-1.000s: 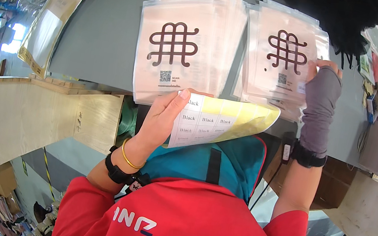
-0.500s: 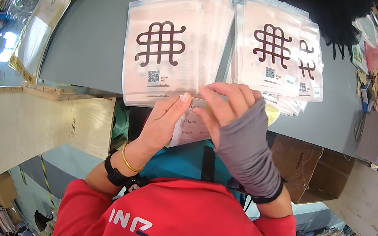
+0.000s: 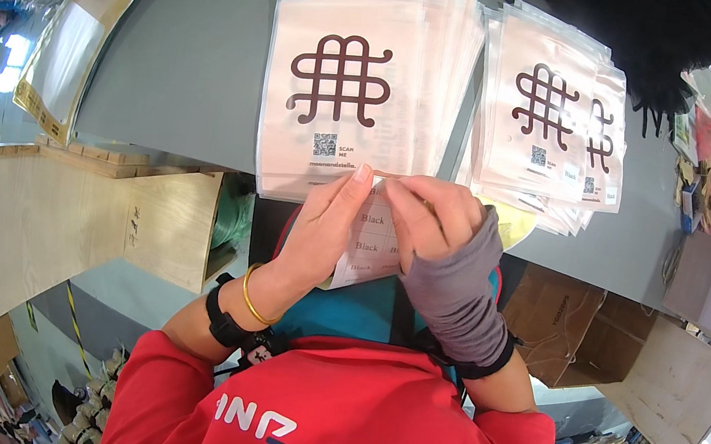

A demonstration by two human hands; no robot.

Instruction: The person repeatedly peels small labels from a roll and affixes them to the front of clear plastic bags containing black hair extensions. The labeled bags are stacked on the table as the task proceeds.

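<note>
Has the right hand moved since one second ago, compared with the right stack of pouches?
Yes. The right hand left the right stack of pouches and came inward, toward the left hand, onto the label sheet.

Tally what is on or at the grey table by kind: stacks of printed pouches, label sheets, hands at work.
Stacks of pink printed pouches: 2 (left stack, right stack)
Label sheet: 1
Hands on the sheet: 2 (left hand, right hand)
Total: 5
</note>
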